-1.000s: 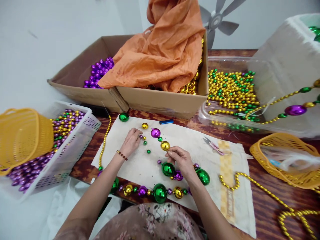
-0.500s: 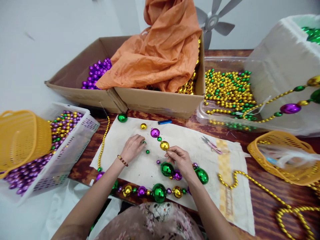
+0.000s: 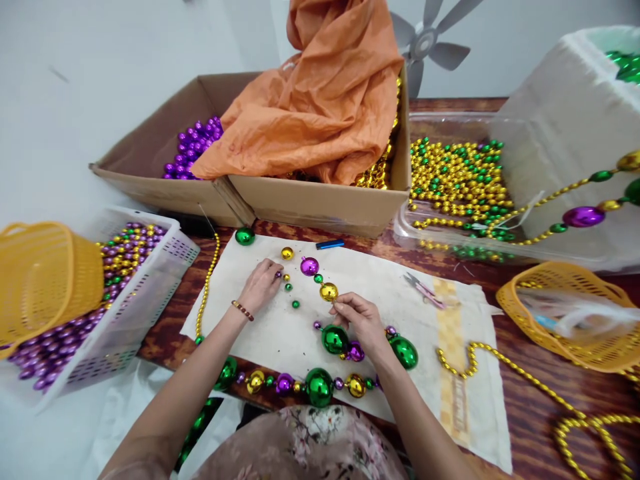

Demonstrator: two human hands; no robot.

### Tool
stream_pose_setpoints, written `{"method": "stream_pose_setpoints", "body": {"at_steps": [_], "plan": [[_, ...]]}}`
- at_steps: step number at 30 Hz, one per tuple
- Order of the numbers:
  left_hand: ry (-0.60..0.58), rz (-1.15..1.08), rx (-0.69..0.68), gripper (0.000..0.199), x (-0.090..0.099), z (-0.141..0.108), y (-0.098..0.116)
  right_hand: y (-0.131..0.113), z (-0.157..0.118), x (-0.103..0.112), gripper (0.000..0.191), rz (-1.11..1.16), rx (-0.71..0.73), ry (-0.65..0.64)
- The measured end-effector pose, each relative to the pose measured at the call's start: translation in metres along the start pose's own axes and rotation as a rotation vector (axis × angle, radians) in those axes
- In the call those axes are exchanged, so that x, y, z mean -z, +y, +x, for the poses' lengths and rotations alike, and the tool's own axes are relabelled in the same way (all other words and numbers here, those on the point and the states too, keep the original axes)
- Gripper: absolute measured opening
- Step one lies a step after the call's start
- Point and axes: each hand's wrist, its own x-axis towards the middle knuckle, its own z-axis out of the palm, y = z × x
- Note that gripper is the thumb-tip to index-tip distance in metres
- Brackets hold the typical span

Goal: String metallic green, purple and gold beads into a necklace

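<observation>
My left hand (image 3: 261, 285) is over the white cloth, its thumb and fingertips closed at a small purple bead (image 3: 279, 274). Beside them lie a small gold bead (image 3: 286, 277) and small green beads (image 3: 288, 287). My right hand (image 3: 357, 315) is pinched at the lower end of a short bead strand, right by its gold ball (image 3: 329, 291); the strand's purple ball (image 3: 309, 266) points away from me. Under the right hand rests a cluster with a large green ball (image 3: 335, 339). A finished-looking bead garland (image 3: 319, 387) runs along the near table edge.
A cardboard box (image 3: 320, 200) with orange cloth (image 3: 310, 127) stands behind. Scissors (image 3: 423, 290) and a blue pen-like piece (image 3: 330, 245) lie on the white cloth (image 3: 400, 407). A white basket (image 3: 175, 250) is at left, a yellow basket (image 3: 520, 293) at right, near gold bead chain (image 3: 540, 390).
My left hand has shifted up and left, from the small green bead to the small purple bead, uncovering a small gold bead. My right hand stays at the gold ball.
</observation>
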Motion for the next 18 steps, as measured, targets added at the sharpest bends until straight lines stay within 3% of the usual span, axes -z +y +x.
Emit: {"method": "stream_pose_setpoints", "body": {"at_steps": [5,11,14,16,18], "plan": [[-0.025,0.001,-0.083,0.022,-0.002,0.003,0.003,0.003,0.001,-0.001,0.029,0.008,0.009,-0.014],[-0.072,-0.041,-0.057,0.018,-0.003,0.011,0.004,0.003,0.001,-0.001,0.027,0.04,0.013,0.001],[0.055,-0.351,0.053,0.017,0.004,0.016,0.011,0.004,0.001,0.001,0.026,0.029,0.011,0.001],[0.164,-0.74,0.178,0.019,0.012,0.019,0.02,0.004,0.001,0.001,0.025,0.012,0.012,-0.006],[0.199,-1.167,0.288,0.024,0.023,0.023,0.032,0.003,0.001,0.001,0.024,-0.01,0.014,-0.017]]}}
